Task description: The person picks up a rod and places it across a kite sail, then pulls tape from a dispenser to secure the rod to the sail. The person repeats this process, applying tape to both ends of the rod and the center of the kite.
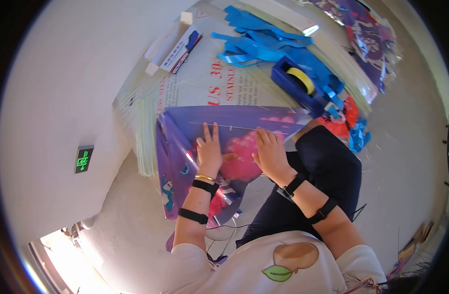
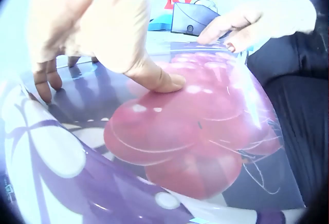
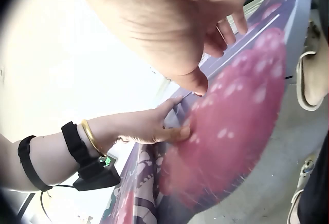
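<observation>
A glossy purple plastic sheet (image 1: 185, 115) printed with pink balloon-like shapes lies over the near edge of the work surface and hangs down toward the lap. Across its upper part runs a thin white strip (image 1: 244, 129). My left hand (image 1: 209, 152) rests on the sheet, two fingers stretched to the strip's left part and the thumb pressing the pink print, as the left wrist view shows. To its right, my right hand (image 1: 273, 157) lies with extended fingers at the strip's right part. Neither hand has its fingers curled round anything.
Beyond the sheet stands a blue tape dispenser (image 1: 281, 73) with a yellow core, beside blue ribbon strips (image 1: 263, 44). A white box (image 1: 170, 49) is at the back left. Bundles of thin pale rods (image 1: 146, 132) lie along the left side, and red plastic (image 1: 349, 112) sits at the right.
</observation>
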`<state>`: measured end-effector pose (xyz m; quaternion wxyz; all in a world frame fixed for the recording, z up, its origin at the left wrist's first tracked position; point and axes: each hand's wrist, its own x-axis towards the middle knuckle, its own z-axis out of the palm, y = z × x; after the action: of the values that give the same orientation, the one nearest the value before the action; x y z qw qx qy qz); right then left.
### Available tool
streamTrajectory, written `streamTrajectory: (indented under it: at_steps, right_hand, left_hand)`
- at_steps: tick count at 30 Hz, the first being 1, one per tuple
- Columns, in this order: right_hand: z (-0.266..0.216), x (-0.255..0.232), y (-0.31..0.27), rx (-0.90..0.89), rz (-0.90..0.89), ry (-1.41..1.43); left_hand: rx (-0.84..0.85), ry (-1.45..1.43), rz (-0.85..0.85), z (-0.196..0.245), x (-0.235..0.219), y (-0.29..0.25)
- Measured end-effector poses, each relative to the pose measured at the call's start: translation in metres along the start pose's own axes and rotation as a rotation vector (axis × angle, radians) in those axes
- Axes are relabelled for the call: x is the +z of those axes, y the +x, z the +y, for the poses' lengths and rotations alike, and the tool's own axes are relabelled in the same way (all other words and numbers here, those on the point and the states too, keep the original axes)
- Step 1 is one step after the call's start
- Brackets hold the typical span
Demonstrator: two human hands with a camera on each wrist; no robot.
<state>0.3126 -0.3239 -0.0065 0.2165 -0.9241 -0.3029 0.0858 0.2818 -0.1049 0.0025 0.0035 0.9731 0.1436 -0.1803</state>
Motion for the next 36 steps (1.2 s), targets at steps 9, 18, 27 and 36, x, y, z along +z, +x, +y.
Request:
streamTrajectory:
  at_steps: [9,18,27,36]
  right_hand:
    - [0.013,0.012,-0.017,0.081,-0.041,-0.109]
    - [0.013,0.015,-0.015,0.094,0.002,-0.095]
    - [0.014,0.016,-0.014,0.084,0.021,-0.102]
    - [0.014,0.016,-0.012,0.077,0.023,-0.083]
  left_hand:
    - [0.008,0.037,-0.012,-0.003,0.005,0.001]
    - [0.002,0.023,-0.006,-0.003,0.006,0.002]
    - [0.003,0.026,-0.012,-0.003,0.004,0.002]
    - [-0.022,0.035,-0.034,-0.003,0.004,0.004]
